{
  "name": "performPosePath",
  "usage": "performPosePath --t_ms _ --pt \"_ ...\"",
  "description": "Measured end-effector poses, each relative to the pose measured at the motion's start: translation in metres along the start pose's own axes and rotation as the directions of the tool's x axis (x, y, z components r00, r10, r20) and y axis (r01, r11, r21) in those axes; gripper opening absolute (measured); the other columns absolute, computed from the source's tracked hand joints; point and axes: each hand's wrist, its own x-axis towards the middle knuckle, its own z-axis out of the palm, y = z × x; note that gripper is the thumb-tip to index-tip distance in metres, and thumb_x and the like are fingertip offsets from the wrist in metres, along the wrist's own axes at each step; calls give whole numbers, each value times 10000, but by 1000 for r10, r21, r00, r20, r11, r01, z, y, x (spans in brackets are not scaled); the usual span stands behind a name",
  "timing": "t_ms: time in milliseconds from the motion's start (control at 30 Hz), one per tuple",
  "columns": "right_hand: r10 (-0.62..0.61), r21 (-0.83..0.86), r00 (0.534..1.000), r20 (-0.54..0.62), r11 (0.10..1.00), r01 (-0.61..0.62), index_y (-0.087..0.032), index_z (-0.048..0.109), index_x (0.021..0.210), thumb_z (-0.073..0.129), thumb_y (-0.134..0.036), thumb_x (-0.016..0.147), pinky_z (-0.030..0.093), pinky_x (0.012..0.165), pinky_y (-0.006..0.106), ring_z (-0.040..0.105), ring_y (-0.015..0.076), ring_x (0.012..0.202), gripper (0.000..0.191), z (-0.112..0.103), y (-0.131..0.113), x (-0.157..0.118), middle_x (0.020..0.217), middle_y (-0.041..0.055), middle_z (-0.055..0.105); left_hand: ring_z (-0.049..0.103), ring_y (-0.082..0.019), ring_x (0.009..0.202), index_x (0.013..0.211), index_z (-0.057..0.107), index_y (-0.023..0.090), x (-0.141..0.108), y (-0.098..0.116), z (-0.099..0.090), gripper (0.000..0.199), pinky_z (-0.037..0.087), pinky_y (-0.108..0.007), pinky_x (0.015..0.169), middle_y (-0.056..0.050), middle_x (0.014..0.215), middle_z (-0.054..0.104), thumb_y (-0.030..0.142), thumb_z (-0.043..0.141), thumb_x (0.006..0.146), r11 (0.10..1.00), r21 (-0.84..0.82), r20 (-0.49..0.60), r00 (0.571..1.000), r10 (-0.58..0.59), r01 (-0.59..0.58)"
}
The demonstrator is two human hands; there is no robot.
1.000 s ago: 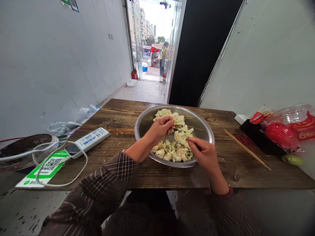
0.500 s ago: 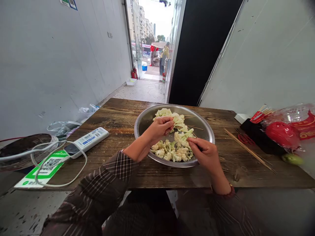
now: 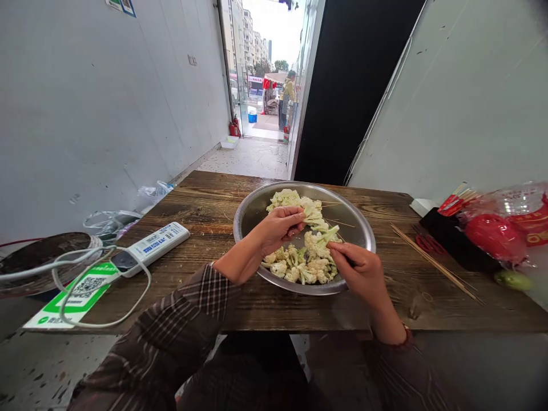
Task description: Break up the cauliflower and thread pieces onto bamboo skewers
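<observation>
Over a wide steel bowl [image 3: 367, 234], my left hand [image 3: 278, 229] is closed on a cauliflower floret [image 3: 314, 217], pinched between thumb and fingers. My right hand [image 3: 358, 273] grips another pale floret [image 3: 317, 242] by its stem, close to the first one. Whether a skewer runs through either floret is hidden by my fingers. Loose cauliflower pieces [image 3: 299, 269] lie in the near part of the bowl. At its far side rests more cauliflower [image 3: 285, 198], with thin wooden skewers [image 3: 342, 223] sticking out to the right.
Long bamboo skewers [image 3: 436, 262] lie on the wooden table [image 3: 205, 200] right of the bowl. Beyond them are red-handled scissors [image 3: 429, 244], a black box [image 3: 458, 242] and red plastic packaging [image 3: 496, 234]. A power strip [image 3: 156, 245] with a white cable is at left. A person [image 3: 286, 100] stands outside.
Both hands keep their hold on the florets and stay almost in place. The camera view has shifted very slightly.
</observation>
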Motion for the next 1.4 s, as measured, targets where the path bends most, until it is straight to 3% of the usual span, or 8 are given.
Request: performPosePath --t_ms 233,900,1167,1400 --pt "-10 -5 1000 -23 1000 9 -228 753 917 578 -204 843 578 742 311 716 190 789 191 1 2 -1 887 45 758 335 -3 405 693 504 131 -1 1 2 274 162 -142 394 25 571 511 284 732 693 999 -34 -33 999 13 -14" --pt "27 -26 999 -25 999 -28 -244 753 902 569 -219 850 579 749 315 716 192 786 193 -1 -2 -2 882 37 759 343 -9 401 696 500 143 0 -1 1 244 171 -152 393 27 568 507 302 681 732 994 101 -26 999 37 -34" --pt "85 1 996 -38 996 -85 -256 754 928 570 -231 852 581 760 327 715 203 822 201 0 -3 -4 918 37 756 375 -20 419 745 541 146 0 0 2 220 192 -157 402 21 580 525 297 697 712 999 43 -60 998 32 -30" --pt "47 -5 998 -43 999 -48 -258 755 910 570 -231 854 581 743 329 715 197 786 195 -1 -2 -3 884 30 758 348 -20 409 682 485 153 1 0 4 182 183 -161 396 16 561 500 219 651 718 1000 15 -41 999 1 0"
